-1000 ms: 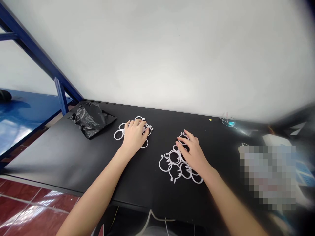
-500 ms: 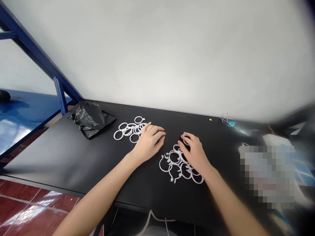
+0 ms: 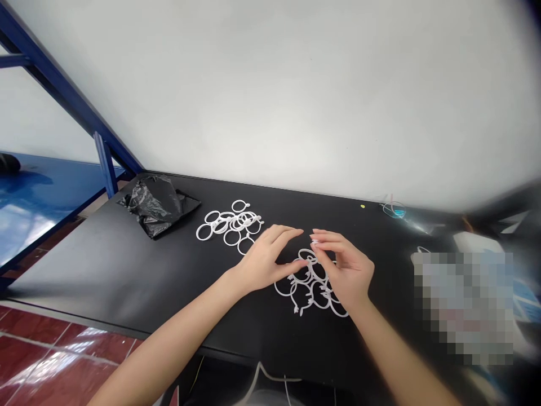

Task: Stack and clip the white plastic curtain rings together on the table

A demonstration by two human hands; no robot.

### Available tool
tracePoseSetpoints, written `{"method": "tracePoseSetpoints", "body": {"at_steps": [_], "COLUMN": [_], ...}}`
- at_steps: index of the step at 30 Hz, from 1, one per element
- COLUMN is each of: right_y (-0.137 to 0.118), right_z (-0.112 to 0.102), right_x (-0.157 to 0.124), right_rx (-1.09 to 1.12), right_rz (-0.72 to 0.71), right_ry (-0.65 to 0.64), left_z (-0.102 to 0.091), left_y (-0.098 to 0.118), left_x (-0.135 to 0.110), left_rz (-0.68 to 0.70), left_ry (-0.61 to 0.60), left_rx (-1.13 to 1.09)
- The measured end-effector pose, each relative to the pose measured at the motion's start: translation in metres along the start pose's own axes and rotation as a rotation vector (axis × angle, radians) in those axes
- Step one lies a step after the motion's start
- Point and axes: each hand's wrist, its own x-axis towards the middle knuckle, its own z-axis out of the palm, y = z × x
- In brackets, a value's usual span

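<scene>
My right hand [image 3: 344,268] pinches a white plastic ring [image 3: 315,242] between thumb and fingertips; only its clasp end shows clearly, and the fingers hide most of it. My left hand [image 3: 266,259] faces it from the left, thumb and fingers apart, with nothing between them. Beneath both hands lies a loose pile of white plastic rings [image 3: 311,293], several with their clasp ends unfastened. Left of my left hand, another group of white rings [image 3: 236,221] lies overlapping, and those that show well look closed into loops.
A crumpled black plastic bag [image 3: 158,206] lies at the left on the black table [image 3: 127,270]. Near the wall at the right is a thin clear looped item [image 3: 394,210] with a blue patch. A blurred-out package [image 3: 462,307] sits at the right. A blue metal frame [image 3: 71,84] rises at the left.
My left hand has moved right, from beside the left group toward my right hand, and another ring now shows at that group's near edge. My right hand has turned and lifted the ring.
</scene>
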Motion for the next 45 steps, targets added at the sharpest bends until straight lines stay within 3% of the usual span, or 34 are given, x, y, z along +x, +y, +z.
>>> {"method": "tracePoseSetpoints", "body": {"at_steps": [5, 9, 13, 20, 30, 34, 40, 45], "right_y": [-0.01, -0.009, -0.006, -0.005, -0.003, 0.001, 0.003, 0.001], "right_z": [0.006, 0.005, 0.003, 0.002, 0.004, 0.005, 0.0, 0.0], "right_x": [-0.003, -0.001, 0.002, 0.008, 0.005, 0.005, 0.009, 0.01], "right_rx": [0.223, 0.235, 0.247, 0.423, 0.436, 0.439, 0.458, 0.455], "right_rz": [0.286, 0.306, 0.288, 0.529, 0.549, 0.62, 0.643, 0.681], "right_ry": [-0.023, -0.046, -0.04, -0.081, -0.069, 0.03, 0.142, 0.178], "left_z": [0.012, 0.012, 0.005, -0.002, -0.003, -0.009, -0.031, -0.043], "left_y": [0.01, 0.01, 0.009, 0.009, 0.007, 0.002, -0.029, -0.046], "left_x": [-0.002, 0.0, 0.002, 0.003, 0.004, 0.003, 0.002, -0.002], "left_rz": [-0.13, -0.201, -0.215, -0.216, -0.222, -0.209, -0.176, -0.391], "left_ry": [-0.071, -0.086, -0.13, -0.208, -0.231, -0.185, 0.09, 0.022], "left_rx": [-0.387, -0.552, -0.602, -0.594, -0.559, -0.318, 0.394, 0.698]}}
